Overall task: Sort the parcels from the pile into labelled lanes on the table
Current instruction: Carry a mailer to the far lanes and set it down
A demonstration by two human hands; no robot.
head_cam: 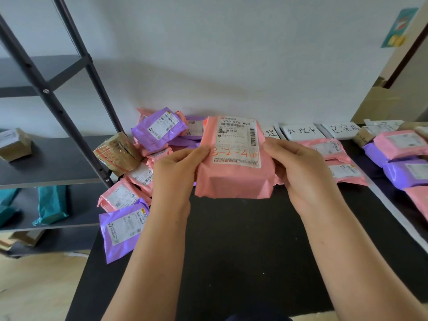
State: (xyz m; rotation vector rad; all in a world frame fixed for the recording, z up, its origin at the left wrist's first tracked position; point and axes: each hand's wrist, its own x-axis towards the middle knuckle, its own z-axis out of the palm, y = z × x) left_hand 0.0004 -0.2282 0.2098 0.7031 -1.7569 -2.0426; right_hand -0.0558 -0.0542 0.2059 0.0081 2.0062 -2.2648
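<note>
I hold a pink parcel (234, 179) upright above the black table (231, 251), its white shipping label with red handwriting facing me. My left hand (178, 172) grips its left edge, thumb on the front. My right hand (298, 167) grips its right edge the same way. The pile (143, 163) of pink, purple and brown parcels lies at the table's left back. White lane labels (301, 132) with handwritten characters stand along the back edge. Two pink parcels (333, 158) lie under the middle label.
More pink and purple parcels (400, 158) are stacked at the right. A dark metal shelf rack (58, 112) stands at the left, holding a brown box (14, 144) and teal packages (51, 205). A white wall runs behind the table.
</note>
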